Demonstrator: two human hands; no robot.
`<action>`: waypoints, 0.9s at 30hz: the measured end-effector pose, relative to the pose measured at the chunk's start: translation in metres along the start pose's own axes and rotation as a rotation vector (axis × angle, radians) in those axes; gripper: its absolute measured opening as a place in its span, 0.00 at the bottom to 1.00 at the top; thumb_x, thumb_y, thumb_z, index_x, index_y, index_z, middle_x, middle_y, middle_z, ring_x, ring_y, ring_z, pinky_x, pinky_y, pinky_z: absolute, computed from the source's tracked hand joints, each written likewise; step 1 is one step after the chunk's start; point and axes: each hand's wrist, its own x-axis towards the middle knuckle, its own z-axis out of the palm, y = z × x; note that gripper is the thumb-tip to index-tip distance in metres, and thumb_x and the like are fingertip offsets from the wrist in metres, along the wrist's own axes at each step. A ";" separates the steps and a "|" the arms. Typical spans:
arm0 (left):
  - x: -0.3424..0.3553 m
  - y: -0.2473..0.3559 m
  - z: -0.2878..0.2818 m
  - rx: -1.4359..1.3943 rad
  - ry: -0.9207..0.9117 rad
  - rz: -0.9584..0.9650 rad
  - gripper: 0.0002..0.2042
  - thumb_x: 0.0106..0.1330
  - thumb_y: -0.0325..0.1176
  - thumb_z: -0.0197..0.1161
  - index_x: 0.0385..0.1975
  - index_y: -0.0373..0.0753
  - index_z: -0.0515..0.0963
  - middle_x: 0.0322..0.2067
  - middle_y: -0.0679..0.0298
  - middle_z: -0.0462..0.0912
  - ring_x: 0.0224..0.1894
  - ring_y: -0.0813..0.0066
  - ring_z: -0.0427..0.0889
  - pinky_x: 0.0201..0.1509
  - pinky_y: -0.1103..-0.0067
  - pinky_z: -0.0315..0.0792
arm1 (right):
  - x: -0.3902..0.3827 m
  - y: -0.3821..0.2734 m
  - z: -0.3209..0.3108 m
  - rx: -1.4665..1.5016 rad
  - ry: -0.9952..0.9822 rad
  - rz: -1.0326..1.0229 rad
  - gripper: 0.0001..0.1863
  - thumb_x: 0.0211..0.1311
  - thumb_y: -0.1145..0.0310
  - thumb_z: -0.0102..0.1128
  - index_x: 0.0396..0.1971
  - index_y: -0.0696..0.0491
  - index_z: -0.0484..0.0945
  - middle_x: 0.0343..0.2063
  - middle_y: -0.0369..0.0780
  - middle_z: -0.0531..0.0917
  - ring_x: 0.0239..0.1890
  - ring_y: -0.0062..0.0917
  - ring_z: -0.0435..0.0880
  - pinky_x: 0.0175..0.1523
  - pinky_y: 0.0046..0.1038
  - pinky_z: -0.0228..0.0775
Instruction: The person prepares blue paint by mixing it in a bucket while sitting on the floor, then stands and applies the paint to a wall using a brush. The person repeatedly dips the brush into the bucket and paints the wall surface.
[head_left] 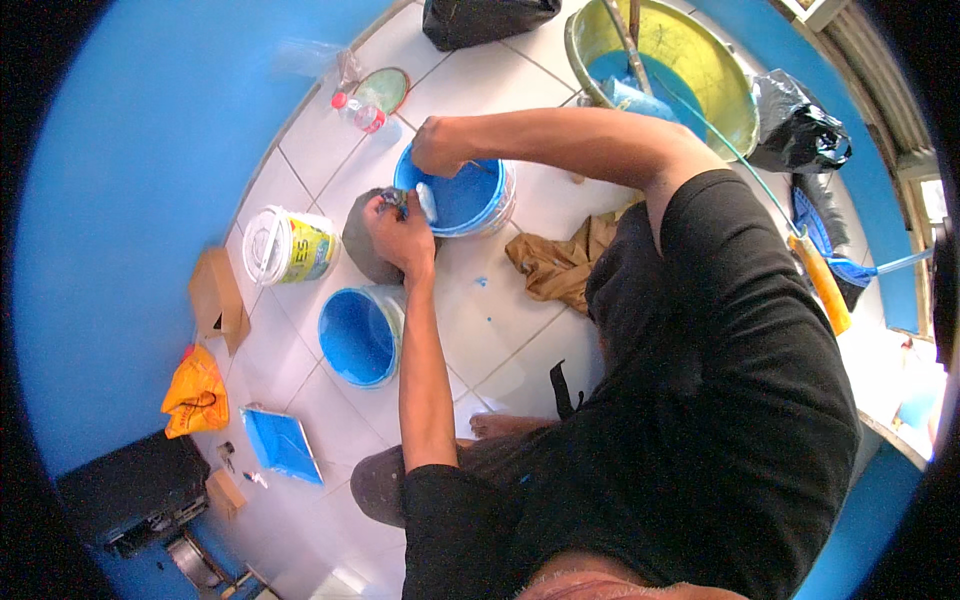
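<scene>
Head view: left hand and right hand meet at the blue-lined bucket

The bucket stands on the tiled floor ahead of the person, its round mouth facing up toward the camera; its axis runs from the mouth down to the lower right as seen, and whether it leans is hard to judge. At its left edge, a small paint-smeared object points its pale end toward the bucket, the long axis of that end running nearly up and down. Left-hand fingers are curled closed around its darker part, just above a grey rounded thing. Right-hand fingers bend down over the far rim; they are hidden, so I cannot tell what they grasp. The object's kind is unclear, since the hand covers much of it. A second blue-lined pail sits near the left forearm.
</scene>
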 end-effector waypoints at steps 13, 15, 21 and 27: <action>0.003 -0.016 0.002 0.033 -0.016 -0.089 0.19 0.55 0.46 0.69 0.21 0.32 0.79 0.43 0.56 0.75 0.46 0.56 0.76 0.49 0.64 0.68 | 0.025 -0.002 0.003 0.084 0.087 0.020 0.07 0.41 0.78 0.56 0.21 0.62 0.83 0.25 0.50 0.85 0.27 0.40 0.86 0.31 0.37 0.78; 0.001 -0.015 -0.001 0.090 -0.017 0.011 0.19 0.55 0.45 0.69 0.22 0.32 0.80 0.42 0.56 0.75 0.46 0.57 0.76 0.49 0.64 0.68 | 0.020 -0.009 -0.008 0.146 -0.175 -0.057 0.07 0.40 0.76 0.57 0.20 0.62 0.83 0.24 0.50 0.84 0.28 0.39 0.86 0.32 0.39 0.77; 0.001 -0.013 0.009 0.075 0.063 0.037 0.16 0.55 0.43 0.69 0.24 0.33 0.81 0.43 0.58 0.73 0.47 0.58 0.74 0.48 0.66 0.69 | 0.017 0.001 0.012 0.051 0.504 0.048 0.11 0.42 0.73 0.58 0.25 0.60 0.84 0.30 0.52 0.85 0.36 0.39 0.86 0.38 0.38 0.79; 0.005 -0.011 0.008 -0.037 0.003 -0.044 0.15 0.55 0.41 0.69 0.27 0.33 0.81 0.43 0.58 0.73 0.46 0.59 0.74 0.47 0.67 0.69 | 0.025 0.002 0.003 0.074 -0.198 -0.035 0.11 0.36 0.71 0.68 0.22 0.61 0.84 0.23 0.45 0.85 0.22 0.31 0.84 0.28 0.39 0.77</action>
